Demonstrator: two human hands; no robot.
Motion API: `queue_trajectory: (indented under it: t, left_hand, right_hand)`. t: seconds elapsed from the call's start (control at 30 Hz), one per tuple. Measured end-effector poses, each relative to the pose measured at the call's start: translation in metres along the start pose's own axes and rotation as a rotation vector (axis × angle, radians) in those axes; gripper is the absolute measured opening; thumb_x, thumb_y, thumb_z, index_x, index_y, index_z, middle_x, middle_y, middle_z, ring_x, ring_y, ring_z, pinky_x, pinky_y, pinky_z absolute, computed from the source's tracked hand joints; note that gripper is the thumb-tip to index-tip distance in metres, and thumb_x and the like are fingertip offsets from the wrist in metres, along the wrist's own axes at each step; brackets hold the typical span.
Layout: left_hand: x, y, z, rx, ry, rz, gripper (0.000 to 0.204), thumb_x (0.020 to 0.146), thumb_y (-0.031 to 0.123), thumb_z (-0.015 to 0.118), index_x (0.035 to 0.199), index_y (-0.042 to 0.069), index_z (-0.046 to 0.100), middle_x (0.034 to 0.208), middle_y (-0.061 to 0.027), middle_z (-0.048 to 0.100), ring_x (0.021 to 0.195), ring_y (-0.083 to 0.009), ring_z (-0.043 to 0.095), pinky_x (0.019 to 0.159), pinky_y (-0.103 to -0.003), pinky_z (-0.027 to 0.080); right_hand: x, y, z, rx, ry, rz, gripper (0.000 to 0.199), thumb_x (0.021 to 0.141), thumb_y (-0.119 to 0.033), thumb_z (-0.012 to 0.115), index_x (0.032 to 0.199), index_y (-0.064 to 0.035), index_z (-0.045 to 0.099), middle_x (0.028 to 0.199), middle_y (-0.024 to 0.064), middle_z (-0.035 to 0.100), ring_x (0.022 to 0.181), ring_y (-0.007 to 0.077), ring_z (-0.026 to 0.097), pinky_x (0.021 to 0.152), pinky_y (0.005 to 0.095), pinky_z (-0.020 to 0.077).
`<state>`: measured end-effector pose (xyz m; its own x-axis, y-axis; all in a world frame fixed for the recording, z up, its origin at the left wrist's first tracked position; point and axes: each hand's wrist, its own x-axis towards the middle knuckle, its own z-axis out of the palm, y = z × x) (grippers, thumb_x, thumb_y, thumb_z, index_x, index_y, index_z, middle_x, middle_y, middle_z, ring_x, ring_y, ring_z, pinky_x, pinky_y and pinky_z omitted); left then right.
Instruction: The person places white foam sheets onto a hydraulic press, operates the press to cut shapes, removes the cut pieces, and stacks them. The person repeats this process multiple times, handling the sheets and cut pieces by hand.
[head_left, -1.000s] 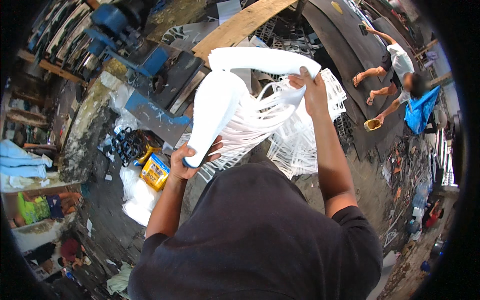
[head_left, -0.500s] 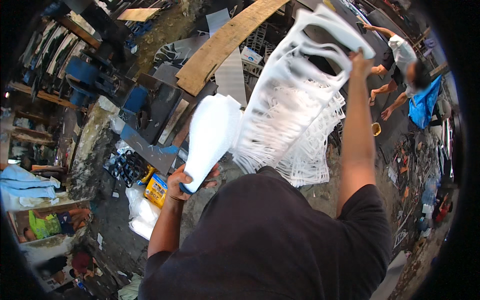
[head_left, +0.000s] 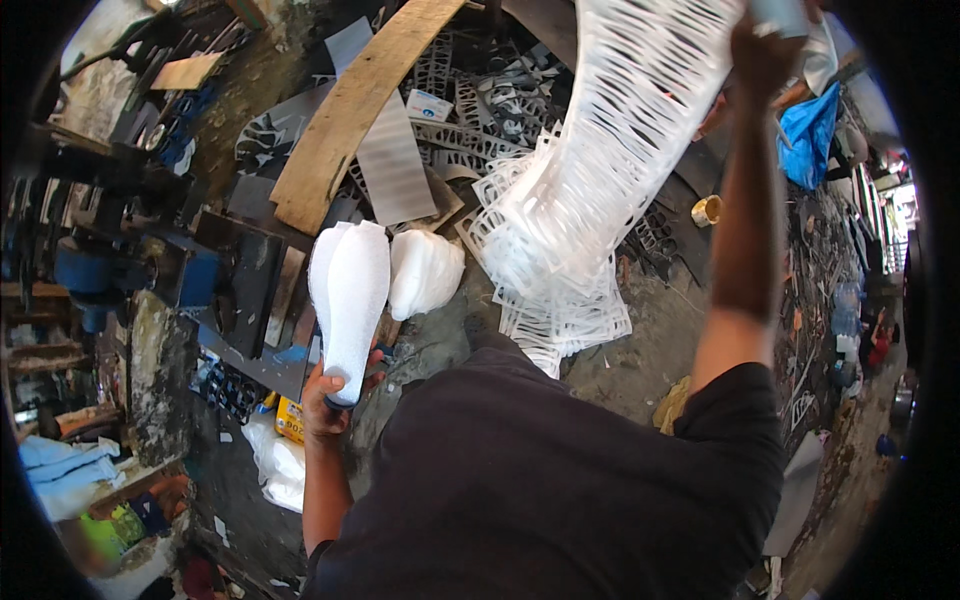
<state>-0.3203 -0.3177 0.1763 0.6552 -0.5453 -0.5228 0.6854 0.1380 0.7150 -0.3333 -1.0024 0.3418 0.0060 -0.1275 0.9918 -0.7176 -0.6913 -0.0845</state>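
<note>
The left hand [head_left: 330,395] is closed around the near end of a stack of white sole-shaped foam cut-outs [head_left: 350,290], smooth, flat and rounded at the far end, held out low on the left. The right hand [head_left: 765,50] is raised high at the far right, gripping the top of a thick bundle of white foam sheets [head_left: 600,170]; these are punched through with rows of sole-shaped holes, leaving a lacy lattice that hangs and fans down toward the middle. Just right of the stack lies a white bulging sack [head_left: 425,270] on the dirty ground. A long, rough wooden plank [head_left: 350,110] slants across the far left, among dark scrap lattice pieces [head_left: 480,110].
</note>
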Motion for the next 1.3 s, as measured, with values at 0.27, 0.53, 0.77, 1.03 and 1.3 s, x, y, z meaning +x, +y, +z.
queue_trajectory:
  t: [0.27, 0.53, 0.77, 1.03, 1.3]
  left_hand:
    - [0.023, -0.008, 0.009, -0.039, 0.025, 0.062, 0.08, 0.067, 0.02, 0.06, 0.14, -0.004, 0.036, 0.131, -0.0231, 0.054, 0.121, -0.0363, 0.055, 0.098, -0.05, 0.048]
    - [0.048, -0.022, 0.022, 0.255, 0.059, 0.188, 0.071, 0.074, -0.002, 0.058, 0.14, -0.005, 0.034, 0.131, -0.0217, 0.052, 0.123, -0.0349, 0.053, 0.104, -0.046, 0.043]
    - [0.064, -0.033, 0.049, 1.324, 0.07, 0.79, 0.074, 0.079, 0.009, 0.07, 0.141, 0.001, 0.032, 0.141, -0.0256, 0.037, 0.132, -0.0373, 0.04, 0.107, -0.044, 0.036]
    - [0.06, 0.004, 0.091, 1.098, 0.325, 0.931, 0.111, 0.064, 0.02, 0.09, 0.144, -0.002, 0.017, 0.139, -0.0271, 0.034, 0.128, -0.0424, 0.04, 0.105, -0.047, 0.039]
    - [0.063, -0.007, 0.09, 1.256, 0.506, 1.207, 0.115, 0.062, 0.017, 0.09, 0.145, -0.004, 0.014, 0.134, -0.0313, 0.037, 0.122, -0.0478, 0.044, 0.101, -0.051, 0.04]
  right_hand:
    - [-0.397, -0.003, -0.104, 0.3, -1.547, -0.258, 0.087, 0.078, -0.014, 0.072, 0.151, -0.0264, 0.027, 0.15, 0.0155, 0.035, 0.143, 0.0403, 0.022, 0.114, 0.0546, 0.0268]
    - [-0.292, -0.191, -0.181, 1.229, -1.735, 0.703, 0.061, 0.085, -0.028, 0.073, 0.134, -0.0007, 0.049, 0.117, 0.0175, 0.062, 0.093, 0.023, 0.065, 0.078, 0.0343, 0.0558]
    - [-0.211, -0.277, -0.23, 1.398, -1.66, 0.811, 0.097, 0.081, -0.06, 0.071, 0.142, 0.0054, 0.032, 0.113, 0.0217, 0.062, 0.097, 0.0252, 0.063, 0.083, 0.0328, 0.0504]
    - [-0.18, -0.282, -0.279, 1.637, -1.666, 0.673, 0.055, 0.09, -0.015, 0.066, 0.133, -0.0022, 0.033, 0.112, 0.0138, 0.059, 0.101, 0.0159, 0.058, 0.086, 0.0298, 0.0474]
    - [-0.206, -0.302, -0.28, 1.814, -1.451, 0.654, 0.048, 0.093, -0.016, 0.063, 0.128, -0.0016, 0.033, 0.106, 0.0183, 0.061, 0.1, 0.0254, 0.061, 0.088, 0.0372, 0.0478]
